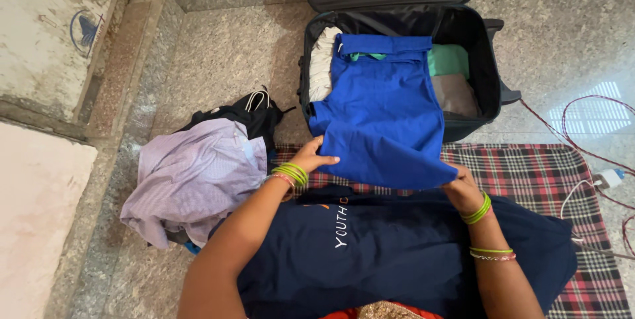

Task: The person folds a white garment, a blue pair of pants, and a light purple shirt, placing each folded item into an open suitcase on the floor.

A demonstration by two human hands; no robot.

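Over one open black suitcase, one folded blue garment hangs half across its rim, smooth, bright, squarely creased. Two hands hold it: the left hand and the right hand, fingers clamped on its lower corners.

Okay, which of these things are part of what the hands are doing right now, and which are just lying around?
In hand:
- folded blue garment, held by left hand and right hand
- open black suitcase with folded clothes
- navy T-shirt under the arms

Lying about:
- crumpled lilac shirt
- black garment
- plaid mat
- red cable and white charger
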